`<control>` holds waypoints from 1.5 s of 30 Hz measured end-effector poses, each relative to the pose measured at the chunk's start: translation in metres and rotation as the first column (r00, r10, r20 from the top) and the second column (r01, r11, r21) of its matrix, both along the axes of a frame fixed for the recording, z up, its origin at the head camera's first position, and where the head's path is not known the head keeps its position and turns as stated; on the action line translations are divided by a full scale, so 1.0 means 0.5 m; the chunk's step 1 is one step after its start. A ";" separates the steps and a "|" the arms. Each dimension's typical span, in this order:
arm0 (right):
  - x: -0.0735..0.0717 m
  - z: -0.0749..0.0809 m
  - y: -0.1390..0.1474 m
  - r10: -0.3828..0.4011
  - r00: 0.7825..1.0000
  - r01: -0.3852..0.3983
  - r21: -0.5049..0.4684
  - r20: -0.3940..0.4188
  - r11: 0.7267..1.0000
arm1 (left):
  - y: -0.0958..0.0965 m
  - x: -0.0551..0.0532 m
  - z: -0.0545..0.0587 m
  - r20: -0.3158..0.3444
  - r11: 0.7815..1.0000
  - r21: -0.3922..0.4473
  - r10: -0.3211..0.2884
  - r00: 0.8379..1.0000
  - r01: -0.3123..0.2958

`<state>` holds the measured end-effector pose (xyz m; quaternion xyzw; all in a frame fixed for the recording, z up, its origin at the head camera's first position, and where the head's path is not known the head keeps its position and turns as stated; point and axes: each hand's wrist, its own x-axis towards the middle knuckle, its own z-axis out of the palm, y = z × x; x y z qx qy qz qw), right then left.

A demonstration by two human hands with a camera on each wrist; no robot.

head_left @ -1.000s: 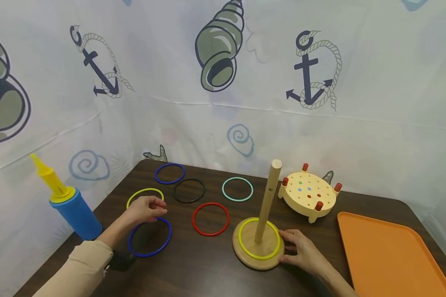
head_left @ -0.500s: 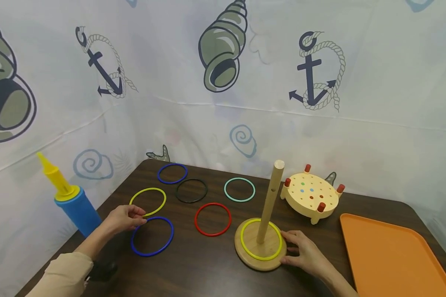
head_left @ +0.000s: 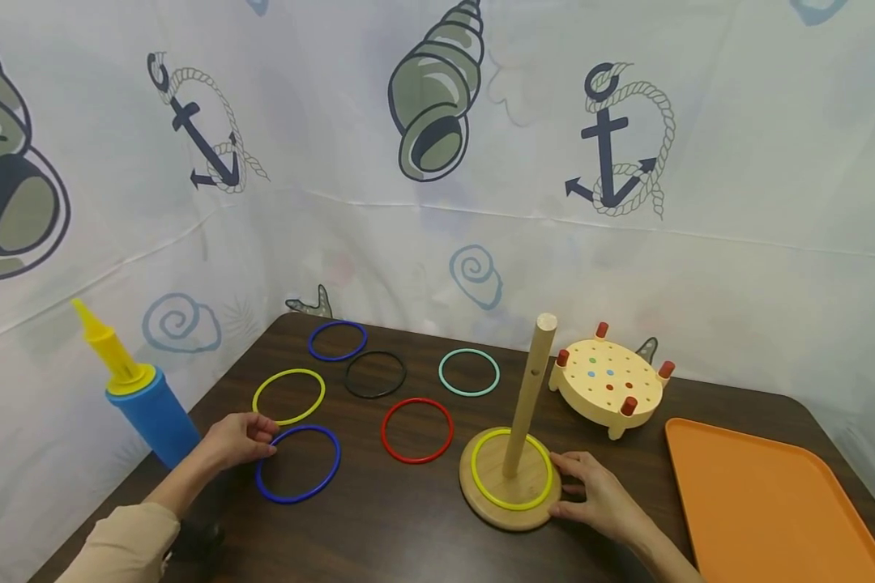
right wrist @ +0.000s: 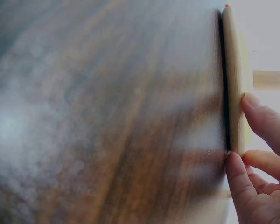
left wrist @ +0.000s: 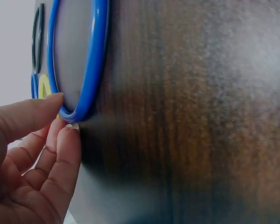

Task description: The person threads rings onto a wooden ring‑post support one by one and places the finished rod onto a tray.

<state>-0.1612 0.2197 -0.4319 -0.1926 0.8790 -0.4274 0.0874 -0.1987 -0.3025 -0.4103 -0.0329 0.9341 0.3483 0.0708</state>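
Note:
At the left of the table, my left hand (head_left: 236, 441) pinches the near blue ring (head_left: 289, 501) at its left edge. In the left wrist view, the blue ring (left wrist: 94, 60) ends between the thumb and fingertips of my left hand (left wrist: 56, 177). My right hand (head_left: 598, 498) grips the right edge of the round wooden base of a peg stand (head_left: 528, 389), whose post stands upright. A yellow ring (head_left: 514, 508) lies on that base, around the post. In the right wrist view, the thumb of my right hand (right wrist: 270, 205) touches the base's upper rim (right wrist: 234, 93).
Beyond the left hand lie another yellow ring (head_left: 292, 371), a far blue ring (head_left: 337, 359) and a black ring (head_left: 374, 397). A red ring (head_left: 417, 462) and mint ring (head_left: 469, 394) are mid-table. A blue-yellow pump (head_left: 153, 413), upturned pegboard stool (head_left: 605, 385) and orange tray (head_left: 773, 502) surround them.
My left hand has moved left and down, from over the yellow ring's right side to the near blue ring's left edge. My right hand has stayed on the stand's base.

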 end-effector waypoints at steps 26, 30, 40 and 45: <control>-0.001 -0.009 0.004 0.028 0.999 -0.027 -0.046 0.035 0.999 | 0.019 0.010 0.015 0.047 0.996 0.089 -0.035 0.998 0.030; -0.005 -0.005 0.007 0.015 1.000 -0.014 -0.037 0.027 0.999 | 0.033 0.003 0.027 0.023 0.990 0.120 -0.080 0.997 0.077; -0.004 -0.002 0.005 0.020 1.000 -0.019 -0.030 0.022 0.999 | 0.070 -0.004 0.051 0.016 0.946 0.289 -0.156 0.988 0.144; -0.005 -0.003 0.005 0.016 1.000 -0.015 -0.025 0.024 1.000 | 0.099 -0.010 0.072 0.004 0.914 0.372 -0.174 0.985 0.160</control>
